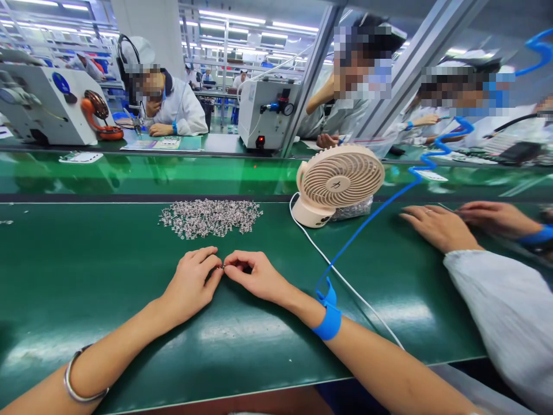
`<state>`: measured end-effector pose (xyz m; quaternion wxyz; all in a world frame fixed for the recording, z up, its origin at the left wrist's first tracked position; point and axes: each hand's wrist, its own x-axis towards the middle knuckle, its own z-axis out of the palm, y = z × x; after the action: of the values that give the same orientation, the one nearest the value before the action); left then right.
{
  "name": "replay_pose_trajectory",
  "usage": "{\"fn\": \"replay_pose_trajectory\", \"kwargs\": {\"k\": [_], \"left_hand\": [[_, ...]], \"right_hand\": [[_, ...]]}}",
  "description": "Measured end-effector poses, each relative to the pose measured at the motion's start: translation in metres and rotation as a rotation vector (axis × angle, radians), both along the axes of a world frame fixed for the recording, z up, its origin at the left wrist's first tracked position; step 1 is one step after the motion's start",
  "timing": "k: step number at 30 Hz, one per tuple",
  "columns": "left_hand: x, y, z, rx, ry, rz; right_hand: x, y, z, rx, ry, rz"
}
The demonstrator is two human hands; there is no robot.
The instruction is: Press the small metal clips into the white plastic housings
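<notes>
My left hand (195,282) and my right hand (254,275) meet fingertip to fingertip above the green tabletop (108,253). Between their pinched fingers is a tiny metallic part (223,267), mostly covered, too small to make out in detail. Both hands are closed on it. Just beyond them lies a loose heap of small silvery metal parts (211,218). A blue wrist strap (329,323) with a coiled blue cord is round my right wrist, and a silver bangle (71,380) is on my left forearm.
A beige fan (337,181) stands right of the heap, its white cable (358,294) crossing the table. A bag (354,208) lies behind it. At right, a co-worker's hands (444,226) work close by. A green conveyor strip (194,176) runs behind; machines and people are beyond.
</notes>
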<state>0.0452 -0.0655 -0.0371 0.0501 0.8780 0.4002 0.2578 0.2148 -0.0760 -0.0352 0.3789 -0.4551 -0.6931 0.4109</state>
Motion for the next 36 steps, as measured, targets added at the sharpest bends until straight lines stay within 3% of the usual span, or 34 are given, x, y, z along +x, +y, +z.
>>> {"fn": "replay_pose_trajectory", "kwargs": {"k": [16, 26, 36], "left_hand": [[-0.001, 0.0002, -0.0024, 0.011, 0.022, -0.036], [-0.0007, -0.0003, -0.0006, 0.032, 0.047, -0.034], [-0.0008, -0.0023, 0.0004, 0.105, 0.103, -0.016]], "right_hand": [[0.0046, 0.0037, 0.0074, -0.319, 0.29, 0.075], [0.0034, 0.0057, 0.0018, -0.258, 0.224, 0.056], [0.0052, 0.0049, 0.0082, -0.228, 0.084, 0.122]]}}
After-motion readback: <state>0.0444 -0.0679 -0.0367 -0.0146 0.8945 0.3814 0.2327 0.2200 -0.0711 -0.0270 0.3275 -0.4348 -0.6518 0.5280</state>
